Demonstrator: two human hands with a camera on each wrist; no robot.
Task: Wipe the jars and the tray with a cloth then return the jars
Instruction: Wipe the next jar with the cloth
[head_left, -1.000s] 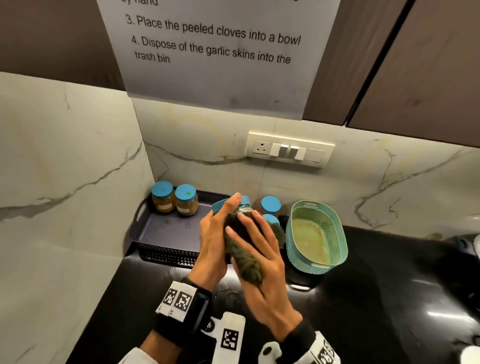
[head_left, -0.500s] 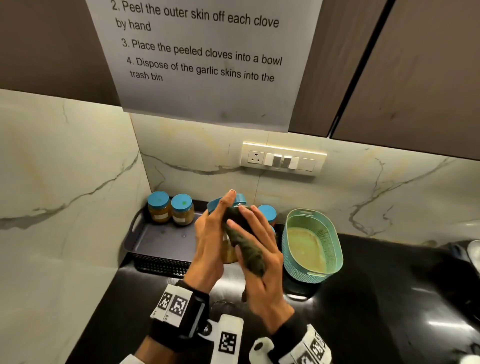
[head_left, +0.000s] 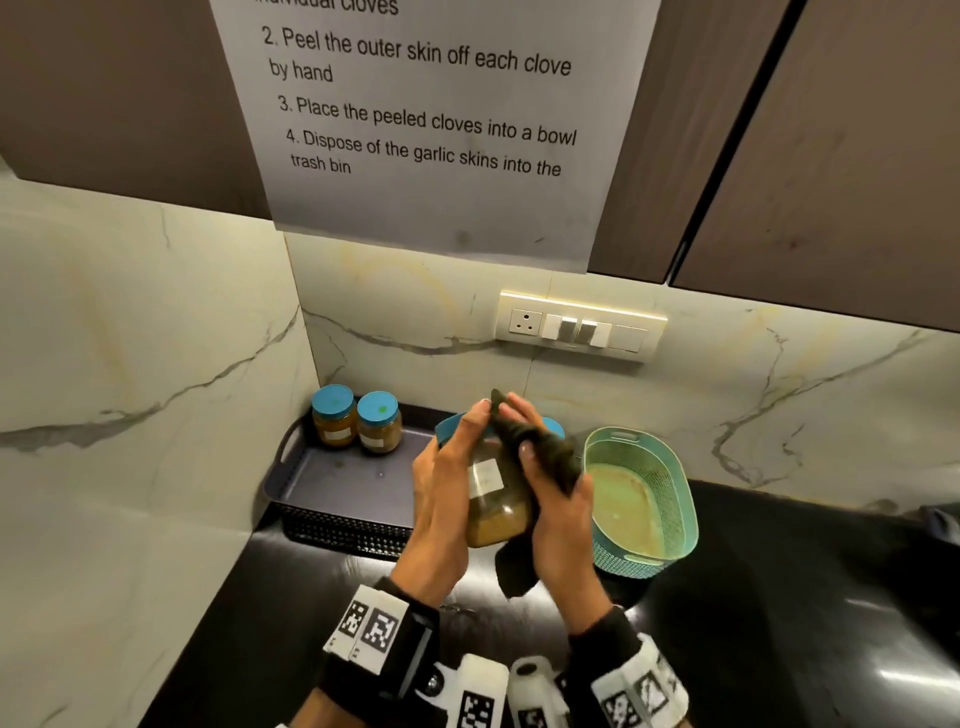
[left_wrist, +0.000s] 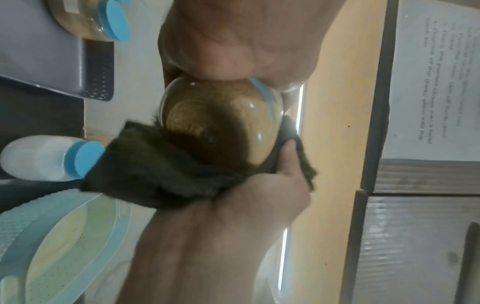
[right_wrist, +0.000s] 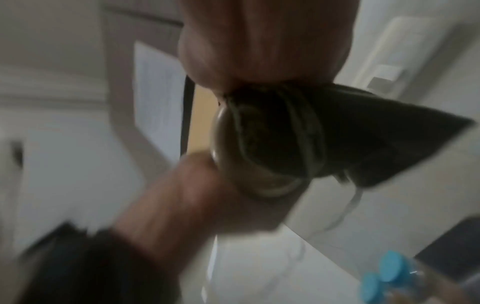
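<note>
My left hand (head_left: 441, 488) grips a glass jar (head_left: 493, 499) with a blue lid and brown contents, lifted and tilted above the counter. Its round base (left_wrist: 215, 123) fills the left wrist view. My right hand (head_left: 550, 499) presses a dark green cloth (head_left: 540, 452) around the jar's right side, fingers curled over it; the cloth (left_wrist: 161, 170) also drapes under the jar. The dark grey tray (head_left: 332, 467) sits in the corner with two blue-lidded jars (head_left: 335, 415) (head_left: 379, 422) at its back left. Another blue-lidded jar (left_wrist: 52, 158) stands behind my hands, mostly hidden in the head view.
A teal perforated basket (head_left: 660, 488) stands right of the tray on the black counter (head_left: 779, 597). Marble walls close the left and back. A switch panel (head_left: 579, 327) and a printed sheet (head_left: 431, 130) hang above, under dark cabinets.
The jar has been turned so its label and side face up. My right hand with the cloth has slid from the jar's front to its right side. The head view has tilted up.
</note>
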